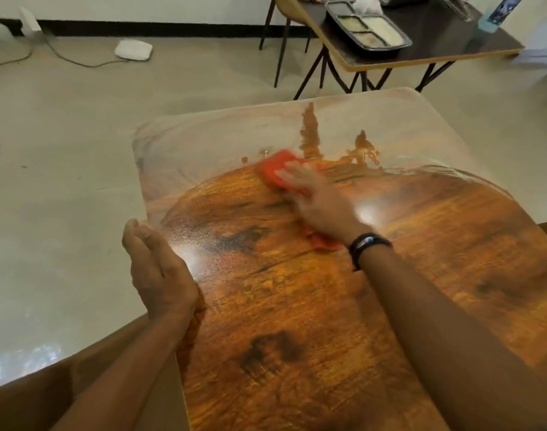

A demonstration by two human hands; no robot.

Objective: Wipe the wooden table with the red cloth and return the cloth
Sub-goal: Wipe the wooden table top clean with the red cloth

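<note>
On glossy wooden table (297, 306), right hand (315, 200), grip spread flat on crumpled red cloth (272, 169); left hand (157, 265) straight-fingered.

You had before you: wooden table (328, 306), orange-brown grain, smooth and glossy, throwing glare; red cloth (273, 171), soft matt fabric; floor (63, 181), pale, polished; wristband (370, 244), black, faintly shiny.

One head-worn view is aimed forward and down, close above the left hand (160, 269) and right hand (320, 203)
</note>
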